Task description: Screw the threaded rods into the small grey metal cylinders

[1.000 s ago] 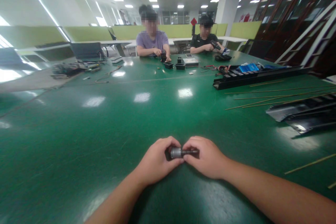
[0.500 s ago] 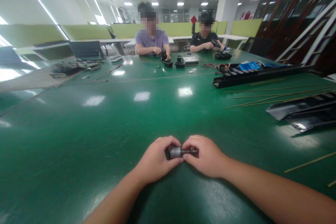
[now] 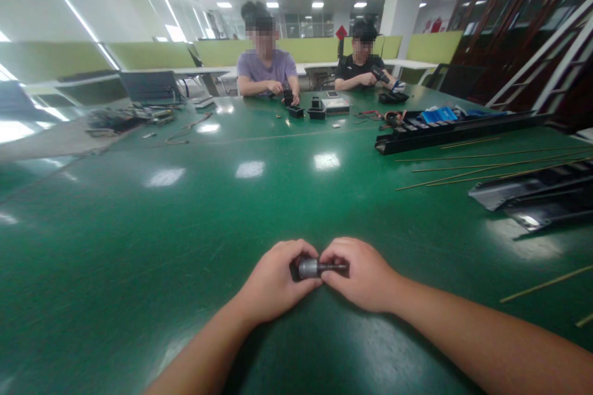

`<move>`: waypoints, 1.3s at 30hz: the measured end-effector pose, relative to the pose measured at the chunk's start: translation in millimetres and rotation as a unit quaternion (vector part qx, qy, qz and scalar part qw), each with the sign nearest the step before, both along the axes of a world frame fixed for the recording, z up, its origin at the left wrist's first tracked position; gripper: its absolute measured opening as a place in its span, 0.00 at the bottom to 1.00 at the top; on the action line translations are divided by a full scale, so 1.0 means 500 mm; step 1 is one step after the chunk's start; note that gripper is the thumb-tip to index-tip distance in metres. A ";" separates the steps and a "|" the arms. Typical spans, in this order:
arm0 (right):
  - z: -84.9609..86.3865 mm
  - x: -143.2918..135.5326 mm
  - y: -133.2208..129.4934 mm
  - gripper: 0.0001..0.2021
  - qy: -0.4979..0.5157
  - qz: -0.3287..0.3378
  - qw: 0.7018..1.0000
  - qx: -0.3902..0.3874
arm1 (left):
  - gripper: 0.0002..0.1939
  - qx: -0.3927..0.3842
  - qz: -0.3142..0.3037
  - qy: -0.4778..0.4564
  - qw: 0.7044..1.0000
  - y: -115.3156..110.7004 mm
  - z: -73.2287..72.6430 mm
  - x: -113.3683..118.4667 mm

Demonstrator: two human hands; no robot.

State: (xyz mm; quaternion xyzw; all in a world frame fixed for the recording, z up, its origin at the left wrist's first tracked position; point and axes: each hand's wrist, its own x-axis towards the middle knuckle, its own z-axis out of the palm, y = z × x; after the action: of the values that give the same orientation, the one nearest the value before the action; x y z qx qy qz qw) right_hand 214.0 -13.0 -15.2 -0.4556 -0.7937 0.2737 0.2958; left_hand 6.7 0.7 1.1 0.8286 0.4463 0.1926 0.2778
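Observation:
Near the front of the green table, my left hand curls its thumb and fingers around the silver cylinder of a small motor-like part. A black piece shows at the cylinder's left end, against my left palm. From the other end a thin, dark, ridged shaft points right, lying level. My right hand is closed about this shaft, its thumb below and fingers above. The fingertips of both hands nearly meet at the middle of the part. My fingers hide some of its edges.
Long black metal channels lie at the right, with more black channels closer. Thin brass-coloured rods stretch between them. Across the table, a person in purple and a person in black handle dark parts. Loose wires lie far left.

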 end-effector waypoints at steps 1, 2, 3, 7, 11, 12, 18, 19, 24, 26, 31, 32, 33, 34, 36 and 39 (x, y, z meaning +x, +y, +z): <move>0.000 0.000 0.000 0.06 0.000 0.002 1.000 0.000 | 0.12 0.000 0.000 0.000 1.000 0.000 0.000 0.000; 0.000 0.000 0.001 0.06 0.000 0.003 1.000 0.000 | 0.12 0.000 0.000 0.000 1.000 0.000 0.000 0.000; 0.000 0.000 0.001 0.06 0.000 0.004 1.000 0.000 | 0.12 0.001 -0.001 0.000 1.000 0.000 0.000 0.000; 0.001 0.001 0.001 0.06 0.000 0.004 1.000 0.001 | 0.12 0.006 -0.004 0.000 1.000 0.001 0.000 0.000; 0.002 0.001 0.000 0.06 0.000 0.001 1.000 0.004 | 0.12 0.002 -0.002 -0.001 1.000 0.000 -0.001 0.000; 0.002 0.001 0.000 0.06 -0.001 0.001 1.000 0.004 | 0.12 0.002 -0.001 -0.001 1.000 0.000 -0.001 0.000; 0.000 0.001 0.000 0.05 0.001 0.004 1.000 0.004 | 0.13 -0.001 -0.001 -0.001 1.000 -0.001 0.001 0.000; -0.001 0.001 0.000 0.05 0.002 0.005 1.000 0.004 | 0.13 -0.001 0.000 -0.001 1.000 -0.001 0.000 -0.001; 0.000 0.001 0.000 0.04 0.009 0.001 1.000 -0.003 | 0.12 0.000 -0.001 -0.008 1.000 -0.002 -0.002 -0.003; 0.001 0.002 0.000 0.04 0.014 0.002 1.000 -0.005 | 0.11 0.003 -0.003 -0.015 1.000 -0.002 -0.002 -0.003; 0.000 0.002 0.000 0.05 0.026 -0.002 1.000 -0.011 | 0.11 0.006 -0.005 -0.032 0.999 -0.001 -0.002 -0.003; 0.000 0.002 0.000 0.05 0.028 -0.004 1.000 -0.012 | 0.11 0.005 -0.004 -0.035 0.999 -0.001 -0.001 -0.003; -0.001 0.002 0.000 0.05 0.031 -0.005 0.999 -0.012 | 0.11 0.003 -0.003 -0.036 0.999 -0.001 -0.001 -0.003; -0.001 0.001 0.000 0.04 0.034 -0.006 0.999 -0.011 | 0.11 0.000 -0.002 -0.037 0.999 -0.001 0.000 -0.003; 0.000 0.000 0.001 0.04 0.040 -0.005 0.999 -0.011 | 0.11 -0.004 0.002 -0.039 0.999 -0.002 0.000 -0.003; 0.000 -0.001 0.001 0.04 0.045 -0.004 0.999 -0.011 | 0.10 -0.005 0.007 -0.040 0.999 -0.002 0.001 -0.004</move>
State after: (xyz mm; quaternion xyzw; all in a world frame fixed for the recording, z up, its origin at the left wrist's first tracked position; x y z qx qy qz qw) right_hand 213.5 -12.4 -15.1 -0.4490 -0.7747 0.3019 0.3272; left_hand 4.6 -0.4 1.5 0.8156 0.4415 0.2250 0.2986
